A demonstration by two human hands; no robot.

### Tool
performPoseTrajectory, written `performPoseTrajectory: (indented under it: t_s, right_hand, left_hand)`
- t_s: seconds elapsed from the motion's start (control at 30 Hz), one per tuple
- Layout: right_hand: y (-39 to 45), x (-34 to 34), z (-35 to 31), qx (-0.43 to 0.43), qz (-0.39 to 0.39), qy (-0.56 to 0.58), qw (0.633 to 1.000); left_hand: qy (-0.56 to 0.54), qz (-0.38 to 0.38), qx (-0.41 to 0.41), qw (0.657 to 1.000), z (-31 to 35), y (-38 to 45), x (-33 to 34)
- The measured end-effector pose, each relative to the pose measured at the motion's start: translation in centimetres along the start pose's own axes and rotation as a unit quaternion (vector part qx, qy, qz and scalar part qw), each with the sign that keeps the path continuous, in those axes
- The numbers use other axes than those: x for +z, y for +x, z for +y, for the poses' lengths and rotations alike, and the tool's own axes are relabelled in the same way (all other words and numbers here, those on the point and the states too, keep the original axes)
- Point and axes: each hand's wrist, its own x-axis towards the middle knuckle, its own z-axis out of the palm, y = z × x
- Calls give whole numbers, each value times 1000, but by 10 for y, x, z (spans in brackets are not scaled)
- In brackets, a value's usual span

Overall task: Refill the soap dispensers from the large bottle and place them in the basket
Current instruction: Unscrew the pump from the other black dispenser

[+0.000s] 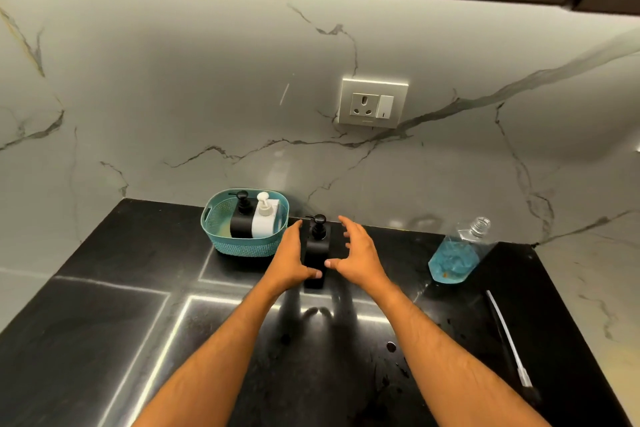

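A black pump soap dispenser (316,248) stands upright on the black counter between my hands. My left hand (292,258) lies against its left side, thumb across the front of its lower body. My right hand (360,253) hovers just right of it, fingers spread, thumb near the body; contact is unclear. A teal perforated basket (221,236) at the back left holds a black dispenser (241,218) and a white dispenser (265,217). The large clear bottle (457,253) with blue liquid stands uncapped at the right.
The black polished counter (104,340) ends at a marble wall with a socket (373,102). A thin white-handled tool (507,336) lies near the counter's right edge. Small dark drops speckle the counter near my right forearm.
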Motion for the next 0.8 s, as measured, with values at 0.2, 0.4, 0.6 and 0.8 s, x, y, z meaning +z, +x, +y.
performPoseTrajectory:
  t_s: [0.2,0.4,0.6,0.8]
  right_hand:
    - [12,12,16,30,-53,45,997]
    - [21,16,14,23,-88,41,995]
    - [23,15,15,24,-84,55,995]
    - [13,8,22,8,-67,55,996]
  left_hand:
    - [13,-15,-36,999,-3,13,11]
    - [10,-15,-23,1000,-9,25,13]
    - [0,-23,-11,1000,-10,29,15]
    - [-10,-32,13,999,-8,27,22]
